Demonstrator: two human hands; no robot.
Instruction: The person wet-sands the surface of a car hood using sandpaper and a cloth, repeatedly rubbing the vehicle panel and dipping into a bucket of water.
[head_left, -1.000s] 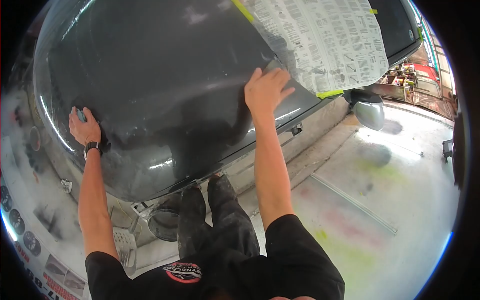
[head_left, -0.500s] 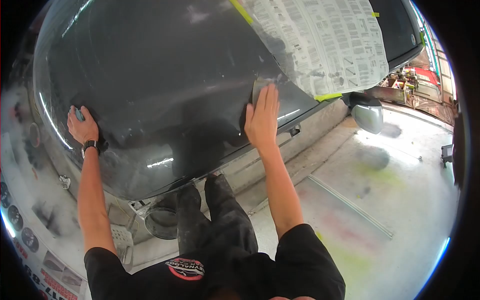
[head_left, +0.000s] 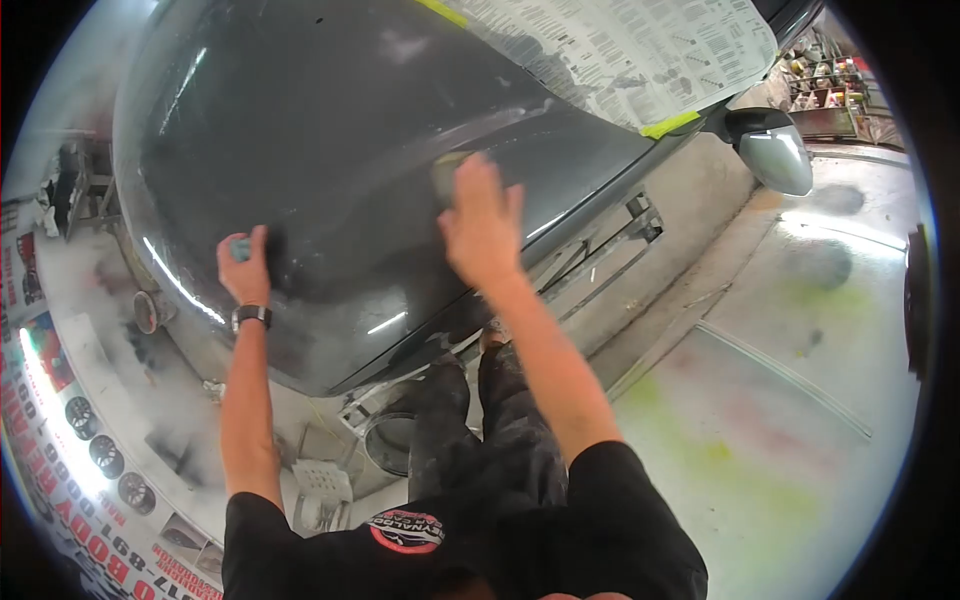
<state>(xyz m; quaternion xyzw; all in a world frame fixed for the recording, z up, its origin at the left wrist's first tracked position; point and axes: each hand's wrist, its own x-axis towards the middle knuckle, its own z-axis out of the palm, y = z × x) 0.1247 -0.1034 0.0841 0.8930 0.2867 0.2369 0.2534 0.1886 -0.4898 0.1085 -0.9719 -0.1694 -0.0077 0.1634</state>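
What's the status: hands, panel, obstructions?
Right hand over a greyish pad on dark car panel. Left hand gripping small bluish piece. Newspaper at panel's edge, apart from both hands.

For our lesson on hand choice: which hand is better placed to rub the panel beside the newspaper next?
Likely the right hand: nearer the newspaper, with a greyish sheet at its fingers.
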